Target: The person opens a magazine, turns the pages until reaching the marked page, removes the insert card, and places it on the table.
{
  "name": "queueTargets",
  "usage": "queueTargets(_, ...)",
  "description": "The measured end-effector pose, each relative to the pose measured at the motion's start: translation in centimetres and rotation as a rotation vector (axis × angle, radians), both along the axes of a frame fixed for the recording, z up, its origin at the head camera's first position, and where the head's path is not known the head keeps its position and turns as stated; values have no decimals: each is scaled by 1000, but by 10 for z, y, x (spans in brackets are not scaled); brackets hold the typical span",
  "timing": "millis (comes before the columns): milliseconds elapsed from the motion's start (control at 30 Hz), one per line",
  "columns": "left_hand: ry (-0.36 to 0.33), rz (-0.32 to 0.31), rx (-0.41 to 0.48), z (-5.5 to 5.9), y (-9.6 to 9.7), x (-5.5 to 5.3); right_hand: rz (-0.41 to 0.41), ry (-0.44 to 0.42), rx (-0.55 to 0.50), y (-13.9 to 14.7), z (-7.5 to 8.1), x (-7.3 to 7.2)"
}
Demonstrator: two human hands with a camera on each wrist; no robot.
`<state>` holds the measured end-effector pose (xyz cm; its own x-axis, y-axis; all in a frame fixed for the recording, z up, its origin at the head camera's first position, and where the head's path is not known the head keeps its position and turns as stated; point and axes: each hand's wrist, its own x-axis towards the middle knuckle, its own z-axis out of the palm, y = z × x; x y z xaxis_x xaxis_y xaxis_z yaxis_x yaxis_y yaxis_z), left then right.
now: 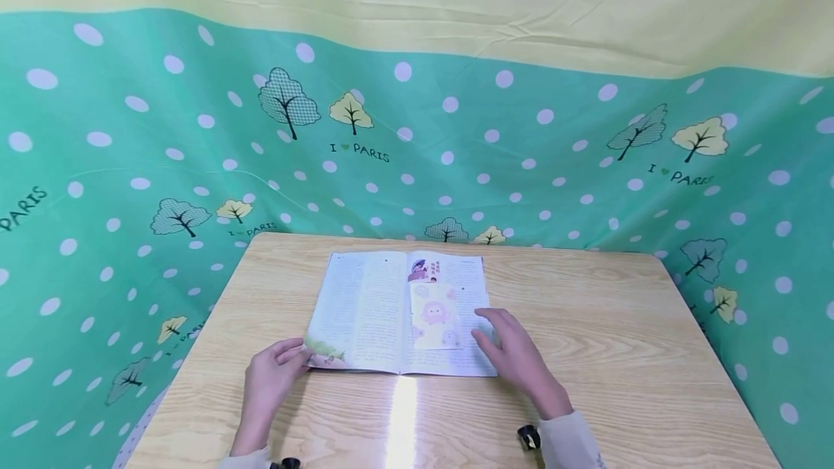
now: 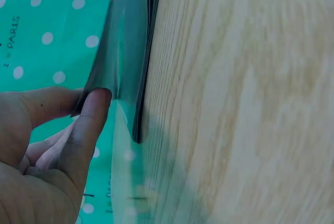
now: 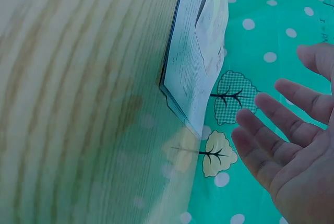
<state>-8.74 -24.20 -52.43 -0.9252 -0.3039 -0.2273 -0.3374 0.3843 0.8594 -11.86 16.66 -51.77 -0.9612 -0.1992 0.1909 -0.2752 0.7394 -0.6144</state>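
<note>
An open book (image 1: 374, 317) lies on the wooden table, its text pages facing up. On its right page rests a pale sheet (image 1: 435, 317) with a pink cartoon figure. My left hand (image 1: 274, 375) pinches the lower left corner of the book's left side. In the left wrist view, thumb and finger (image 2: 94, 112) hold a lifted page (image 2: 117, 41) by its corner, away from the darker stack of the book. Close to the book's right edge is my right hand (image 1: 517, 357), fingers spread and holding nothing. The right wrist view shows its palm (image 3: 308, 182) beside the book's corner.
The light wooden table (image 1: 586, 317) extends on both sides of the book. Behind it hangs a green cloth (image 1: 456, 143) with white dots and printed trees, which also covers the sides. A bright reflection lies on the table below the book.
</note>
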Motion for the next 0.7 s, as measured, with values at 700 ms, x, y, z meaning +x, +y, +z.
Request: queueTargets(700, 86, -53, -290, -1, -9, 4, -25, -27, -32, 1, 1, -1)
